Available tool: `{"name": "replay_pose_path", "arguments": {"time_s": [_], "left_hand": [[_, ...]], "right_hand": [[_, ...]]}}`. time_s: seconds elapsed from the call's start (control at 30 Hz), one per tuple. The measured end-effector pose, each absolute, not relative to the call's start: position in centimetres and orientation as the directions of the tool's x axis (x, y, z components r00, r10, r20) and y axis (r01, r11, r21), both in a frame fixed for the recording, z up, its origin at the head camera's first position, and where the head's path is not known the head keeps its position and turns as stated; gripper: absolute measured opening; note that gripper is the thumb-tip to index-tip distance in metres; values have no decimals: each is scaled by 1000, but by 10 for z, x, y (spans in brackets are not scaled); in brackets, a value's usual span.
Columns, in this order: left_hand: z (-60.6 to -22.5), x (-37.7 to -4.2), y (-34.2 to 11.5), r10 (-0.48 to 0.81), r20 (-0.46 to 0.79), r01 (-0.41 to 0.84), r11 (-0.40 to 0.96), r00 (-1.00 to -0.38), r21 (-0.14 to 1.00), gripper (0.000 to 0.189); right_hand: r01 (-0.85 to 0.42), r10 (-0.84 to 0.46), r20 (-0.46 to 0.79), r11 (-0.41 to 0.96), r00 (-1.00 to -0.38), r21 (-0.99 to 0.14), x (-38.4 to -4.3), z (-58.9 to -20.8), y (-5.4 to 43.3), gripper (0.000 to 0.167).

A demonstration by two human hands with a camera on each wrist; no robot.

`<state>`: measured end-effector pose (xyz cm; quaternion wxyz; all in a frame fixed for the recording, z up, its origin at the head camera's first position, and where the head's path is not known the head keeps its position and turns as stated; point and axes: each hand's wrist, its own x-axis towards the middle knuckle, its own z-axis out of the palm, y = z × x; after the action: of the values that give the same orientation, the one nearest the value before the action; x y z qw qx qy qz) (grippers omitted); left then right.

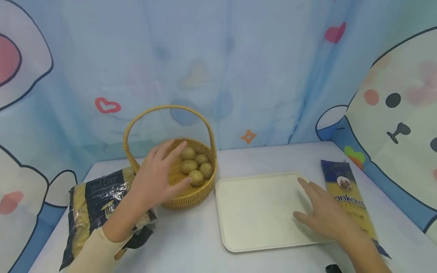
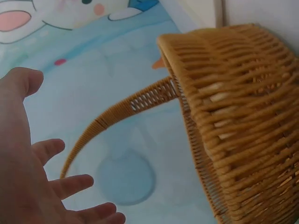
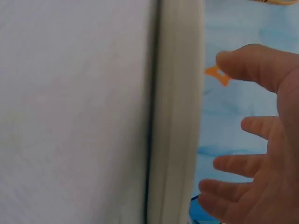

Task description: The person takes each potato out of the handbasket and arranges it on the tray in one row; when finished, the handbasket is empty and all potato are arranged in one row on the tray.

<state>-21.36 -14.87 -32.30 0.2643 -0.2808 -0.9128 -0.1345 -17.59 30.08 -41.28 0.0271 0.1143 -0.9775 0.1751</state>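
Observation:
My left hand, fingers spread and holding nothing, is over the near left side of a wicker basket with a tall arched handle. Several round, greenish-brown potatoes lie in the basket's right half; the hand hides part of its left side. In the left wrist view the spread fingers stand apart from the basket's woven wall. Above the right end of a cream rectangular tray is my right hand, its fingers extended with nothing in them. The right wrist view shows the tray's edge beside that hand.
Left of the basket lies a large pasta bag, partly under my left forearm. A black utensil with a wooden handle pokes out near it. A blue and yellow "ankara" packet lies right of the tray. A small black object sits at the front edge.

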Motion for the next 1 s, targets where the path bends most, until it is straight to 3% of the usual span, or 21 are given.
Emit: {"name": "replay_pose_path", "arguments": {"time_s": [0.27,0.47,0.6,0.8,1.0], "left_hand": [[-327,-251,-147,453,464,587,785,-762,197,78],[-323,-272,-148,455,336,549,788,-825,280,76],[-319,-288,-148,499,279,569,762,-821,311,69],[-312,-307,-147,550,174,571,725,-817,385,63],[-312,-325,-153,635,82,574,627,-768,526,54]], "right_hand": [[-106,-120,-30,948,-992,-301,-179,-428,321,101],[-142,-148,7,932,-989,-333,-180,-430,325,61],[-200,-187,73,932,-980,-301,-181,-432,329,50],[-155,-152,35,926,-988,-344,-182,-433,332,56],[-115,-120,8,931,-993,-348,-181,-433,329,61]]}}
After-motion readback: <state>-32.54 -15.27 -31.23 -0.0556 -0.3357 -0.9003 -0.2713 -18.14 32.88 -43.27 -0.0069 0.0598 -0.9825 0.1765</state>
